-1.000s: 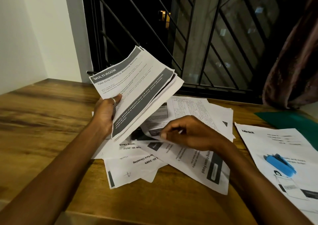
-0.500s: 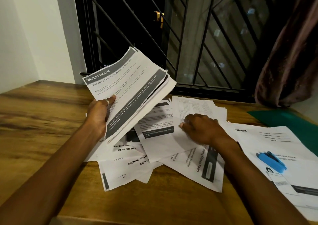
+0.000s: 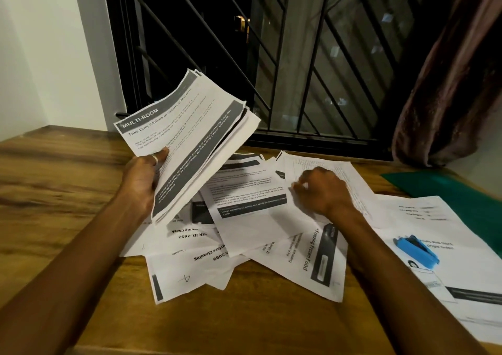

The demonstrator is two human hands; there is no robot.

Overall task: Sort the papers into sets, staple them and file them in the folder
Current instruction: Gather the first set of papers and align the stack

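My left hand (image 3: 142, 183) holds a fanned stack of printed sheets (image 3: 190, 137) raised above the table, the top one headed "MULTI-ROOM". A loose pile of papers (image 3: 244, 235) lies spread on the wooden table (image 3: 54, 180) below it. My right hand (image 3: 320, 191) rests knuckles-up on the pile, fingers curled at the edge of a sheet (image 3: 252, 191) with a dark band of text. A blue stapler (image 3: 417, 251) lies on separate white papers (image 3: 434, 219) at the right. A green folder (image 3: 448, 189) lies flat at the far right, partly under those papers.
A black barred window (image 3: 271, 56) stands just behind the table. A dark brownish curtain (image 3: 456, 83) hangs at the right. A white wall (image 3: 40, 56) runs along the left. Bare wood shows on the table's left side and front.
My right hand has moved from the pile's front middle to farther right and back, dragging a sheet aside and uncovering the dark-banded page. The raised stack has stayed in my left hand.
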